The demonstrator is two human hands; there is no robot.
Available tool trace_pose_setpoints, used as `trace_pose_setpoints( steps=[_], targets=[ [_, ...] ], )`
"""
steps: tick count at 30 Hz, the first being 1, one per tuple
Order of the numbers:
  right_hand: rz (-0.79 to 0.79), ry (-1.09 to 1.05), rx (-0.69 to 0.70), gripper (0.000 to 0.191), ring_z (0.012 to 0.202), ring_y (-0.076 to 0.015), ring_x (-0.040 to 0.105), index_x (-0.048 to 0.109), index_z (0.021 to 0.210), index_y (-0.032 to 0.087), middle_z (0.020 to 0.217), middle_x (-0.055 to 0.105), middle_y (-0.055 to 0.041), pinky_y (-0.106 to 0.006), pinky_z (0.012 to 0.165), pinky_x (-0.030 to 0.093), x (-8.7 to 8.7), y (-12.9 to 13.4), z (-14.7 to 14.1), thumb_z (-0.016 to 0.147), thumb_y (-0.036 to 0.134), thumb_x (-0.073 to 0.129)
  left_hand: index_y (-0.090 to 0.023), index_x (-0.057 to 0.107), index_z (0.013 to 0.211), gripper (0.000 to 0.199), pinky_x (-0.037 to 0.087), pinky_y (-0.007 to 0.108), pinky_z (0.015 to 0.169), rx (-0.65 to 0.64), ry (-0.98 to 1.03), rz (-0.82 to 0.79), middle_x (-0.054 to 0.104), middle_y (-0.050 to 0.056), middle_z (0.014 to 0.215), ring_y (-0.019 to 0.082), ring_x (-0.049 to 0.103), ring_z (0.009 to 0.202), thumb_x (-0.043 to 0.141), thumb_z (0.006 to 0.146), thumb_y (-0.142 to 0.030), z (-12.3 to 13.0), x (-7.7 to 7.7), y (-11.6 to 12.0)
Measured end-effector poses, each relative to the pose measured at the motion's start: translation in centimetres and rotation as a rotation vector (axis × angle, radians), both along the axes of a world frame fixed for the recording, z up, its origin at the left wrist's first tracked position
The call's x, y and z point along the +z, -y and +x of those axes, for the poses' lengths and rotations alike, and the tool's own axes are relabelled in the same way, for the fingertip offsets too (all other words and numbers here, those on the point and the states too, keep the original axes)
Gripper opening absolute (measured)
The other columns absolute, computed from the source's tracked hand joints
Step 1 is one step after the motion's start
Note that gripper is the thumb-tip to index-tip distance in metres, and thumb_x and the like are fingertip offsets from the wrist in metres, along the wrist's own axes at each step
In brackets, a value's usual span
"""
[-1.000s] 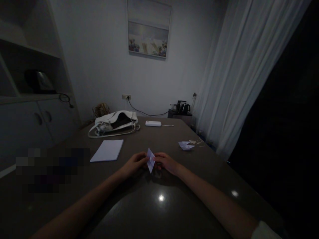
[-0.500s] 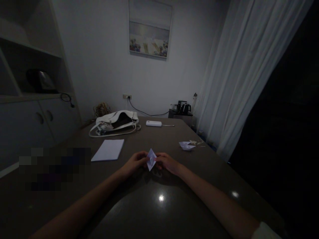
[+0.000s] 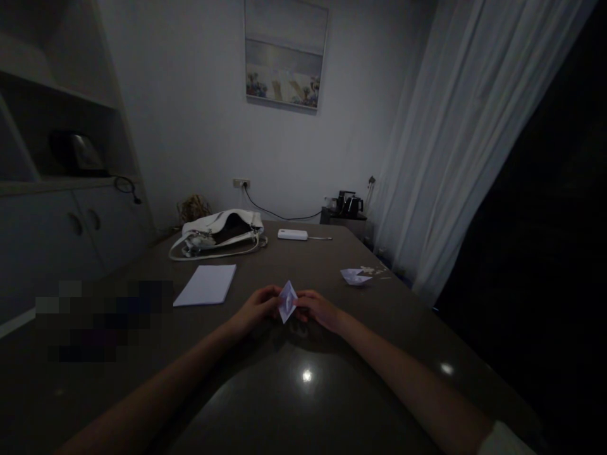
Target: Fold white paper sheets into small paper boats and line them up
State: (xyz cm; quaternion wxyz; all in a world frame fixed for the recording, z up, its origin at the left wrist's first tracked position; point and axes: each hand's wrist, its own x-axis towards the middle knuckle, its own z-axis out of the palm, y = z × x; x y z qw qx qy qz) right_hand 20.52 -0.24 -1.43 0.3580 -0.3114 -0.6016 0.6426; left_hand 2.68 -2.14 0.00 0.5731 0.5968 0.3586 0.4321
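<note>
**Head view: left hand [image 3: 260,308] and right hand [image 3: 318,309] pinch a folded-paper diamond [image 3: 287,303] between them**

The folded-paper diamond lies directly between the two hands, to the right of the left hand's fingertips and to the left of the right hand's. Its long axis runs nearly up and down the view, leaning slightly, so the hands grip it across its short width at the two side corners. Neither hand is clearly nearer: both touch it. Each is closed on its side in a thumb-and-finger pinch, though the fingers behind the paper are partly hidden. Whether the lower point touches the table [image 3: 265,404] I cannot tell. A small raised fold shows at the middle of its near face.

Beyond the diamond and to its left, a white handbag [image 3: 208,225] lies with its mouth gaping; the inside is too dark to tell what it holds. Nearer to the diamond on that side is a stack of white paper [image 3: 206,284]. To the diamond's right and slightly beyond it sits a folded paper boat [image 3: 355,279], its hollow showing nothing I can make out, with pale scraps [image 3: 367,270] just beside it. Straight beyond the diamond lies a white power bank [image 3: 293,234] with a short cable [image 3: 319,238].
</note>
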Motion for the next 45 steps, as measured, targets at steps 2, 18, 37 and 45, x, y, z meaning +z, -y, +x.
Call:
trace_pose_setpoints(
  steps=[2,18,37,45],
  targets=[
    [-0.002,0.003,0.005,0.018,0.044,-0.0056,0.042,0.063,0.077,0.011,0.057,0.054,0.0017,-0.018,0.042,0.029,0.1,0.0,0.0,0.070,0.026,0.057,-0.013,0.058,0.080,0.028,0.041,0.021,0.054,0.006,0.007,0.000,0.059,-0.001,0.066,0.011,0.053,0.056,0.064,0.064,-0.035,0.0,0.1,0.1],
    [0.072,0.107,0.030,0.026,0.046,-0.0045,0.044,0.063,0.086,0.012,0.064,0.055,0.0019,-0.017,0.044,0.033,0.2,0.1,0.1,0.070,0.033,0.062,-0.013,0.058,0.085,0.038,0.042,0.023,0.058,-0.007,-0.013,-0.037,0.061,0.001,0.072,0.013,0.056,0.062,0.070,0.064,-0.041,-0.1,-0.8,-0.7],
    [0.018,0.076,0.016,0.027,0.053,-0.0059,0.046,0.065,0.085,0.013,0.066,0.057,0.0006,-0.018,0.047,0.032,0.5,0.4,0.1,0.068,0.034,0.064,-0.013,0.057,0.082,0.039,0.042,0.023,0.056,-0.045,0.050,-0.091,0.061,0.002,0.069,0.013,0.056,0.059,0.068,0.066,-0.047,-0.1,-0.6,-0.6],
    [0.029,0.044,-0.014,0.034,0.049,-0.0058,0.046,0.061,0.083,0.013,0.063,0.053,0.0023,-0.018,0.043,0.033,0.3,0.2,-0.1,0.070,0.044,0.064,-0.013,0.056,0.082,0.042,0.040,0.021,0.055,-0.031,-0.016,-0.038,0.058,-0.001,0.069,0.011,0.053,0.058,0.067,0.065,-0.049,-0.1,-0.6,-0.6]
  ],
)
